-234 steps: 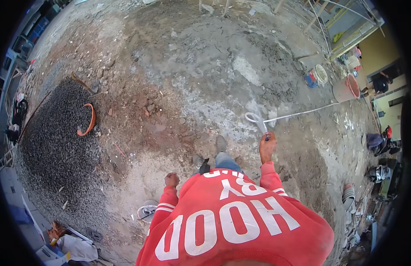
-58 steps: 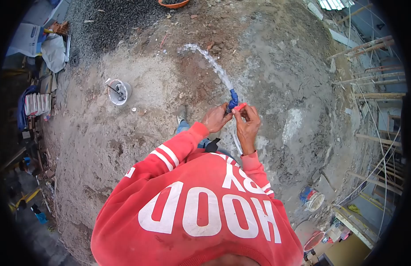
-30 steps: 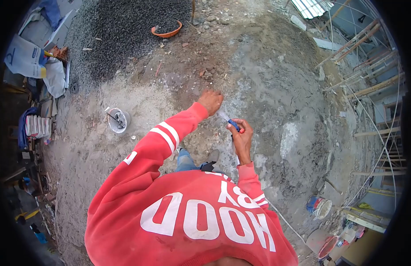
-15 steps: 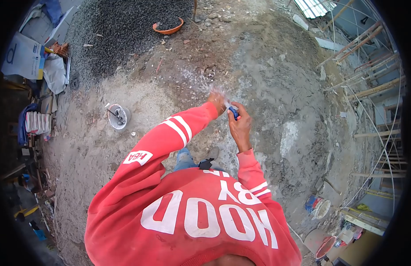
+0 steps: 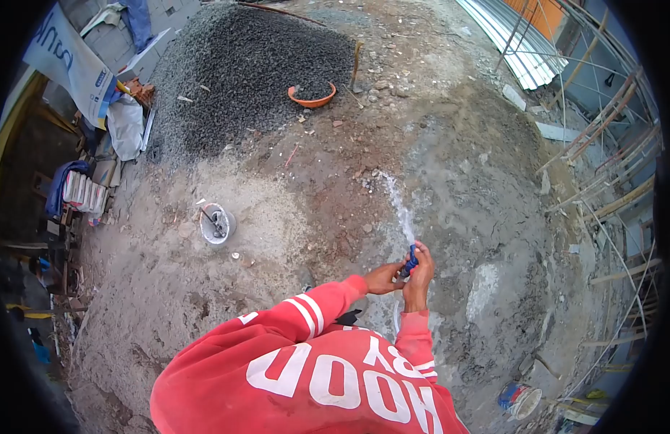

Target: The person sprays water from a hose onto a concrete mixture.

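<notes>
In front of my body, my right hand [image 5: 420,273] is wrapped round a blue hose nozzle [image 5: 411,259]. My left hand [image 5: 384,279] meets it from the left, its fingertips closed at the lower end of the nozzle. A white stream of water [image 5: 399,206] shoots forward from the tip and lands on the wet dirt ground [image 5: 349,210]. Below the hands a pale hose [image 5: 398,315] shows beside the right sleeve. Part of the nozzle is hidden by the fingers.
A bucket [image 5: 218,223] with a tool in it stands to the left. Ahead lie a gravel heap [image 5: 255,65] and an orange basin [image 5: 312,102]. Poles of scaffolding [image 5: 621,195] line the right side. A paint bucket [image 5: 524,402] sits at lower right.
My left hand has left the water jet and come back to the nozzle. The stream now runs forward unbroken instead of splashing off the hand. My view has tilted up.
</notes>
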`<state>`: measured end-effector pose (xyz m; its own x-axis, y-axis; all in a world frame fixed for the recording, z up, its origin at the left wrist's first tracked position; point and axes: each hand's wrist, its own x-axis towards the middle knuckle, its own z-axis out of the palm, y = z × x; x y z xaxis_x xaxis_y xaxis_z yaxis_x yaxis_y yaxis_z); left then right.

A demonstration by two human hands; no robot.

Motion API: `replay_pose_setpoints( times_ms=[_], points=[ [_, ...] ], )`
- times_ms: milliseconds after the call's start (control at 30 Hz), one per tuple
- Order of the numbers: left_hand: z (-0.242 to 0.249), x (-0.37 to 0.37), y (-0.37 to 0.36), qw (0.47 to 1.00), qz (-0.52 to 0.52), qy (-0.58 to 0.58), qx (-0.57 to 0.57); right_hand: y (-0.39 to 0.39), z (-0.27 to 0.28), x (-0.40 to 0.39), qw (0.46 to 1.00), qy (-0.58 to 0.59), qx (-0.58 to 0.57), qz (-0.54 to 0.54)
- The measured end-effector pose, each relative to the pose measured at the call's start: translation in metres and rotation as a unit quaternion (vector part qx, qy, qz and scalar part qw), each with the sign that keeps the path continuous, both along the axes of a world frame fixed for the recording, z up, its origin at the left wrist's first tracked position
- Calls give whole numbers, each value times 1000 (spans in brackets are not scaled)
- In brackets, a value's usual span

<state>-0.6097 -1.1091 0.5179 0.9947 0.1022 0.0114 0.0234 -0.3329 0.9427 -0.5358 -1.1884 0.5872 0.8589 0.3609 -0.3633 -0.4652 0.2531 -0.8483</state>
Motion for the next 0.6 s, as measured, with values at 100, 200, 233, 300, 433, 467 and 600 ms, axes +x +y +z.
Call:
replay_pose_setpoints(
  times_ms=[100,200,233,300,433,467,600],
  points=[
    [-5,1,-6,999,-22,32,-5,-2,4,-4,999,-11,8,-33],
    [-4,-3,-7,999,-22,-6,48,-9,6,-1,997,-53,-46,32],
    [0,-3,-4,998,-24,1,65,-17,7,6,997,-61,-41,28],
    [9,-6,2,993,-45,-9,108,-32,19,19,969,-41,-127,209],
    [8,-7,0,967,-103,11,231,-42,10,25,976,105,36,186],
    [12,-6,-2,963,-90,31,251,-42,-3,24,983,101,14,150],
    [3,-6,-7,958,-21,-4,287,-39,18,9,985,35,-127,109]
  ],
)
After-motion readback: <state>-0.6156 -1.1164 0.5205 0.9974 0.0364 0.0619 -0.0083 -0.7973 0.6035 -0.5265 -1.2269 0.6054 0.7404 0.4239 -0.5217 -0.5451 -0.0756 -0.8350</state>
